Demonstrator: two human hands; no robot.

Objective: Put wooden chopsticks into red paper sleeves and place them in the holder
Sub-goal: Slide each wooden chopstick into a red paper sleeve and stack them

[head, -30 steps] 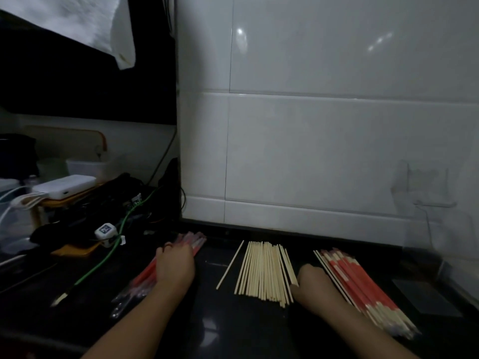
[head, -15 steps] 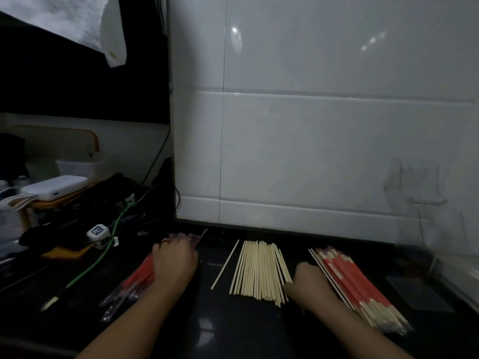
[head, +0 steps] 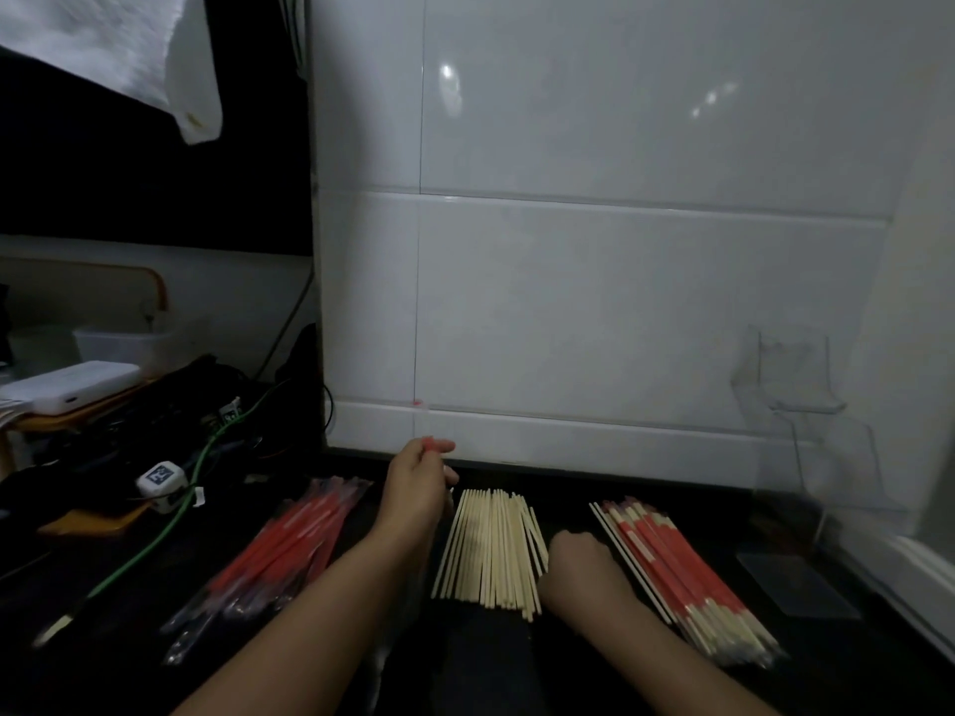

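The head view looks down on a loose row of bare pale wooden chopsticks [head: 488,547] lying side by side on the black countertop [head: 620,658], roughly in the middle between the two forearms. Left of them lies a bundle of red paper sleeves in a clear plastic wrapper [head: 289,550], angled toward the wall. Right of them, well apart from the bare row, lies a stack of chopsticks already sheathed in red paper sleeves [head: 677,571], their pale tips sticking out at the near end.

The left hand [head: 416,488] is raised just above the far left corner of the bare chopsticks, its fingers curled and pinching the tip of a single red paper sleeve [head: 436,444] that pokes out past the fingertips. The right hand [head: 579,563] rests at the right edge of the bare chopsticks with its fingers bent down onto the sticks; I cannot tell whether it actually grips one.

A clear plastic holder [head: 806,405] stands against the white tiled wall [head: 620,302] at the far right. On the left sit a green cable [head: 170,524], a small white cube with a black-and-white marker [head: 161,480], a white slab-shaped power bank [head: 72,385], and a white cloth [head: 129,49] hanging from above.
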